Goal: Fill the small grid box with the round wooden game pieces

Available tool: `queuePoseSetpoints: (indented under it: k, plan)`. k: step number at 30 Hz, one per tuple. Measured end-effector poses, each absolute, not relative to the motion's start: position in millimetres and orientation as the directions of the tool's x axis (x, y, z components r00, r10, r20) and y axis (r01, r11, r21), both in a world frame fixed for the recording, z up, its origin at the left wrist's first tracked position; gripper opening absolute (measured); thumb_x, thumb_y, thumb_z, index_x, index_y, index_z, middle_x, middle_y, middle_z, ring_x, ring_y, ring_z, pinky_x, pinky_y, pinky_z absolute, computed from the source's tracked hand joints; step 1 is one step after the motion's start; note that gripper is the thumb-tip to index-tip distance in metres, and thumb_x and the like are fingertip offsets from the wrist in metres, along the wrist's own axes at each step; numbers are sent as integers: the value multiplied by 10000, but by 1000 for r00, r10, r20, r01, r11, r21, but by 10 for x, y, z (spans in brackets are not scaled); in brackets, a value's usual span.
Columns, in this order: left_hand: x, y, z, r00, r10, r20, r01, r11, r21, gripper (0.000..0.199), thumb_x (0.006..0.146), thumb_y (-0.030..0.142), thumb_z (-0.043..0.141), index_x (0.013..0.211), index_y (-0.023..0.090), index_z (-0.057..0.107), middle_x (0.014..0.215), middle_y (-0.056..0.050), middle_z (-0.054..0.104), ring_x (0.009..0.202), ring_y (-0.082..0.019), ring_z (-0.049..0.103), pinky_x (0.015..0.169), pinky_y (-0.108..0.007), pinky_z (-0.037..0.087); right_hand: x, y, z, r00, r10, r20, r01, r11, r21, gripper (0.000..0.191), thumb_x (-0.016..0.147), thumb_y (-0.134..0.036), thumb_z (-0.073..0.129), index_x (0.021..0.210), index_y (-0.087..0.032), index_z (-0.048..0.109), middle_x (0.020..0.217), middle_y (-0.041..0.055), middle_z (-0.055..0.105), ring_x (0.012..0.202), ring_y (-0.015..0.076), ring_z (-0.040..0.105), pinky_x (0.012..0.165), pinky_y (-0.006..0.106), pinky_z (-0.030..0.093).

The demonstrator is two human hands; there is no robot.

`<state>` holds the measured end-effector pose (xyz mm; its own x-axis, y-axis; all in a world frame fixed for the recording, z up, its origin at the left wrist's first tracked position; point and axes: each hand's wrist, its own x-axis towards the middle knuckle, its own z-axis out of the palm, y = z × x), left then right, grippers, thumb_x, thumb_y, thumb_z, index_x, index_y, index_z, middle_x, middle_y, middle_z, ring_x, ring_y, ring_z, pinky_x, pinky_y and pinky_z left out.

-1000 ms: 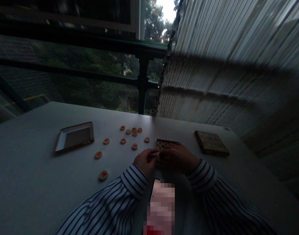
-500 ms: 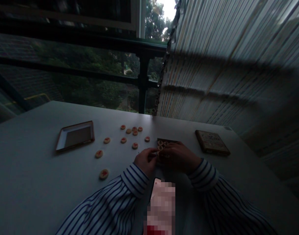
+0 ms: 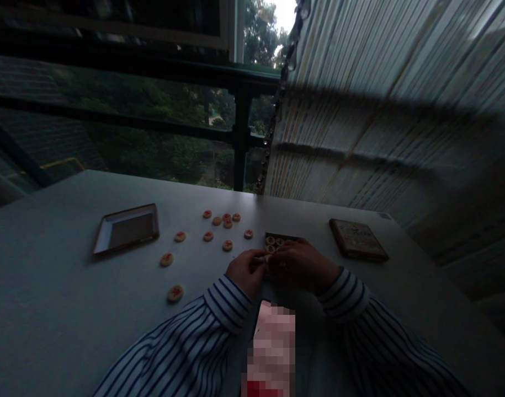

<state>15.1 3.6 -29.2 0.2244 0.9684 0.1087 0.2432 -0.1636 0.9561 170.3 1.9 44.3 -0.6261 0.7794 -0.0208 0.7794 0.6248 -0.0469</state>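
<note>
A small dark-edged box (image 3: 282, 235) with round wooden pieces (image 3: 270, 241) inside lies in front of me, partly covered by my hands. My left hand (image 3: 247, 271) is at the box's near left corner, its fingers bent and closed; what they hold, if anything, is hidden. Over the box's near part, my right hand (image 3: 304, 266) has its fingers closed and pointing down, covering whatever is beneath them. Several round pieces with red marks (image 3: 208, 236) are scattered left of the box, and one piece (image 3: 217, 221) among them shows no mark.
An upturned box lid (image 3: 132, 229) lies at the left of the white table (image 3: 70, 286). At the right is a flat closed-looking box (image 3: 357, 240) with a decorated top. A phone (image 3: 272, 342) lies between my forearms. Behind stand a window and a striped curtain (image 3: 360, 110).
</note>
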Motion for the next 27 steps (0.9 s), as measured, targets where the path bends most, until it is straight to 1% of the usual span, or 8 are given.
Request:
queuePoseSetpoints:
  k: [6, 11, 20, 24, 27]
  plan:
    - [147, 35, -288, 240, 964, 112, 254, -174, 952, 294, 670, 90, 517, 955, 139, 571, 833, -62, 663, 803, -166, 634, 723, -279, 521, 1718, 24, 436, -652, 758, -2, 755, 649, -97, 152, 785, -293, 495, 743, -232, 627, 790, 11, 647, 788, 139, 554, 709, 264, 291]
    - [148, 41, -293, 241, 965, 104, 251, -166, 954, 302, 664, 78, 512, 954, 140, 570, 843, -62, 662, 820, -169, 630, 734, -289, 519, 1714, 19, 438, -650, 760, -2, 757, 648, -81, 152, 786, -291, 496, 751, -231, 631, 785, 15, 643, 801, 138, 552, 721, 265, 286]
    - [179, 8, -219, 204, 975, 83, 203, -125, 971, 271, 651, 51, 523, 899, 144, 583, 773, -46, 670, 775, -166, 640, 700, -281, 527, 1706, 6, 458, -635, 772, -19, 772, 633, -58, 138, 780, -281, 505, 741, -237, 629, 785, 6, 644, 794, 137, 551, 692, 263, 276]
    - [178, 6, -204, 204, 975, 88, 219, -133, 967, 268, 650, 62, 525, 901, 135, 584, 809, -60, 668, 787, -171, 637, 716, -293, 521, 1689, -2, 482, -631, 775, -28, 775, 629, -63, 149, 782, -280, 500, 737, -229, 633, 791, 15, 646, 796, 136, 551, 699, 261, 279]
    - [173, 13, -215, 201, 977, 72, 236, -119, 964, 270, 652, 61, 519, 906, 130, 580, 797, -61, 668, 784, -176, 638, 723, -309, 520, 1690, -3, 482, -633, 774, -20, 773, 629, -80, 146, 779, -273, 503, 732, -223, 632, 789, 17, 646, 795, 137, 550, 712, 263, 282]
